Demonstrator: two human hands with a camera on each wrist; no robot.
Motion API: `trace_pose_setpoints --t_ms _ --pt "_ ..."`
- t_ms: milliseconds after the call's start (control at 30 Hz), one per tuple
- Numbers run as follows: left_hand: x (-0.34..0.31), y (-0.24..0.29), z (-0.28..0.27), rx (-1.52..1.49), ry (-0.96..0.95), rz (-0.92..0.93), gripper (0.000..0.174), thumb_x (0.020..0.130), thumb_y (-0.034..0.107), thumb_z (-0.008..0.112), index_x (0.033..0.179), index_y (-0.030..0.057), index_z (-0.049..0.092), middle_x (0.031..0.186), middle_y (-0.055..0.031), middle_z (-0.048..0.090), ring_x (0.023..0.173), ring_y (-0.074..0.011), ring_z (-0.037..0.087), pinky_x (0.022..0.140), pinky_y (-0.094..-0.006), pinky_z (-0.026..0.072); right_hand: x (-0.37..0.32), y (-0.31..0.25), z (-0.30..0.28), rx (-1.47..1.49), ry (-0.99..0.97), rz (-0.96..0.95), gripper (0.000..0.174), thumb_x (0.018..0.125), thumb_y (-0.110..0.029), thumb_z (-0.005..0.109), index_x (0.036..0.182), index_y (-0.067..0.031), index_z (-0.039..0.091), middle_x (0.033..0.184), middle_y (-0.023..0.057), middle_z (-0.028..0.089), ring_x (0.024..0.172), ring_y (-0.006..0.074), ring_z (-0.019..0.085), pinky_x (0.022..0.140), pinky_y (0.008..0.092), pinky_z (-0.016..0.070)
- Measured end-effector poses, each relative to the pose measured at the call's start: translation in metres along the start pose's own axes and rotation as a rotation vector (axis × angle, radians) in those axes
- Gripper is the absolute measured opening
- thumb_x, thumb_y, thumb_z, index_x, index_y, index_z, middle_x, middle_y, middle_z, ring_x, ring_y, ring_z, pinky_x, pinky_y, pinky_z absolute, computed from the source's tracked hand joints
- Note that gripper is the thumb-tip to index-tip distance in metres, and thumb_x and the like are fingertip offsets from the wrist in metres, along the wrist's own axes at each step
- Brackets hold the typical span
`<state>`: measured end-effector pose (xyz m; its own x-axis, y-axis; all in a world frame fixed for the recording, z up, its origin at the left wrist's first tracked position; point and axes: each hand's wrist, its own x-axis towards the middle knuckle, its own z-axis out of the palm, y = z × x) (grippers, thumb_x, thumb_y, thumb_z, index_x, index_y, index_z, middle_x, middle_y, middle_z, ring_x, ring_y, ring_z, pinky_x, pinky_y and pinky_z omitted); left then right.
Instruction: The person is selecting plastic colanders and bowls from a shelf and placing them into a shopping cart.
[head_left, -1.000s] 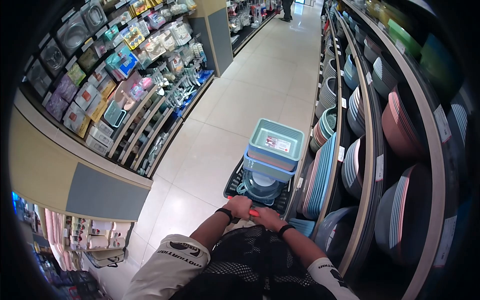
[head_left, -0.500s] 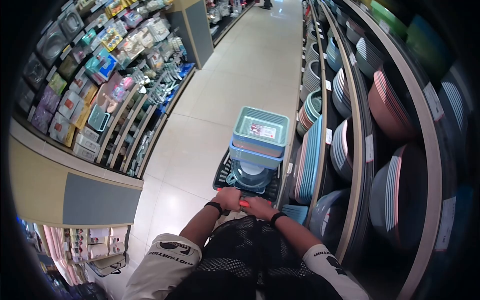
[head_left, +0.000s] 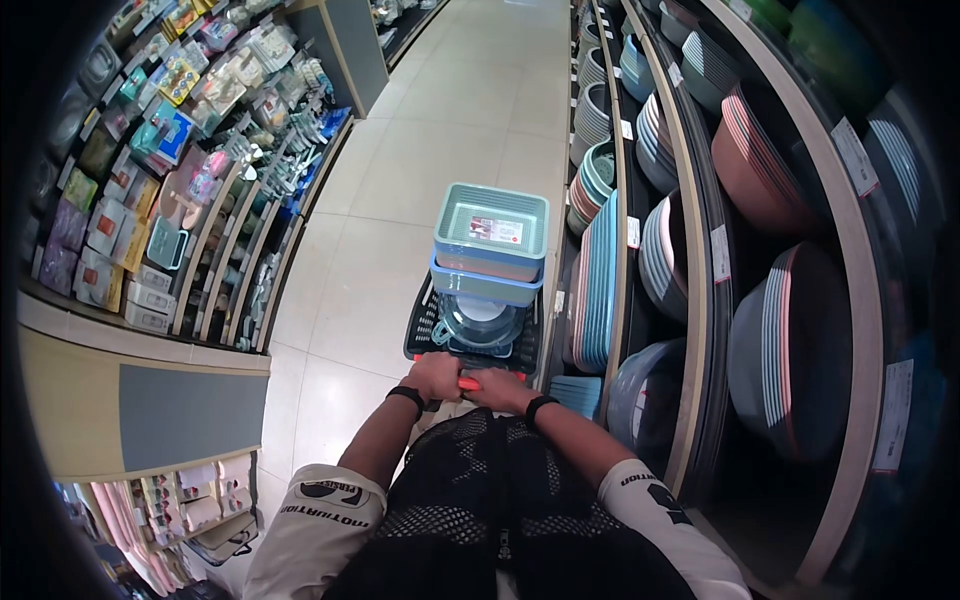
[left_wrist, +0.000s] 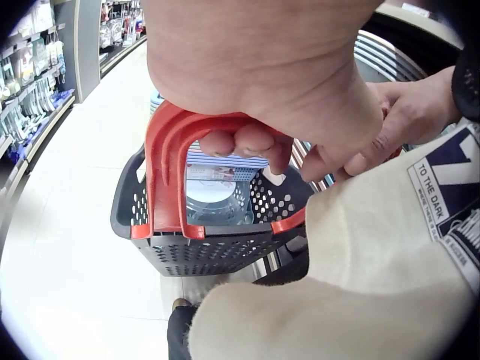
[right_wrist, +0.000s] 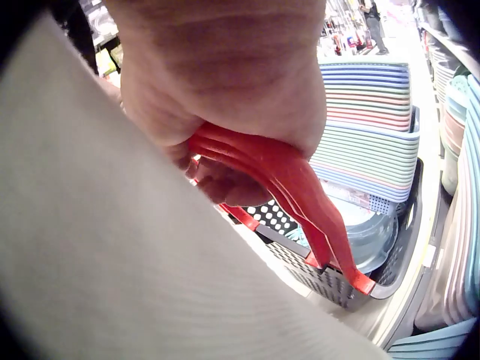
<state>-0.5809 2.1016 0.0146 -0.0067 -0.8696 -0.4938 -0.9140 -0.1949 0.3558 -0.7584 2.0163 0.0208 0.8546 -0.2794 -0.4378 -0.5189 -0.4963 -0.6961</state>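
Side by side, my left hand (head_left: 435,377) and right hand (head_left: 498,388) grip the red handle (head_left: 469,383) of a dark shopping basket (head_left: 415,325). In the left wrist view, the fingers (left_wrist: 255,139) curl under the red loop; in the right wrist view, my palm lies over the handle (right_wrist: 277,169) with fingers hooked beneath. Inside the basket sits a translucent blue round container (head_left: 478,322). Stacked plastic trays (head_left: 495,228), green on top with a label, rise above the rim, over a blue-rimmed lower stack (head_left: 488,282).
Close along the right runs a shelf rack (head_left: 690,330) of nested basins (head_left: 785,350) and upright trays (head_left: 598,285). A tiled aisle (head_left: 390,190) stretches ahead. On the left stand shelves of packaged goods (head_left: 170,140) and a pillar-like end panel (head_left: 180,415).
Both hands keep hold of the handle. The basket and the right-hand shelves have shifted left and upward in the head view, and the distant person's legs have left its top edge.
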Motion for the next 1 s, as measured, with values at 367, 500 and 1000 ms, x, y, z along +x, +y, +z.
trace_pose_setpoints --t_ms 367,500,1000 --pt "0.003 -0.004 0.005 0.042 -0.01 0.02 0.033 0.065 0.038 0.076 0.081 0.0096 0.076 0.084 -0.0169 0.074 0.085 -0.0358 0.072 0.077 -0.0457 0.0591 0.006 0.004 0.006 0.047 -0.048 0.022 0.037 0.093 -0.038 0.063 0.116 -0.0093 0.067 0.115 0.0195 0.071 0.108 0.0403 0.066 0.092 0.0489 0.051" --pt "0.001 -0.005 0.006 0.045 -0.005 0.03 0.033 0.063 0.04 0.078 0.08 0.0111 0.076 0.085 -0.0158 0.074 0.084 -0.0353 0.073 0.076 -0.0452 0.0591 0.003 0.001 0.005 0.05 -0.054 0.022 0.043 0.092 -0.042 0.063 0.121 -0.0097 0.064 0.111 0.0224 0.071 0.106 0.0422 0.066 0.092 0.0499 0.0513" --pt "0.002 -0.007 -0.004 0.078 -0.009 0.074 0.036 0.069 0.044 0.072 0.082 0.0099 0.076 0.084 -0.0173 0.074 0.082 -0.0368 0.072 0.074 -0.0457 0.0589 0.004 0.001 0.005 0.117 -0.08 -0.002 0.045 0.094 -0.041 0.062 0.123 -0.0062 0.063 0.114 0.0231 0.07 0.108 0.0414 0.066 0.091 0.0473 0.0507"
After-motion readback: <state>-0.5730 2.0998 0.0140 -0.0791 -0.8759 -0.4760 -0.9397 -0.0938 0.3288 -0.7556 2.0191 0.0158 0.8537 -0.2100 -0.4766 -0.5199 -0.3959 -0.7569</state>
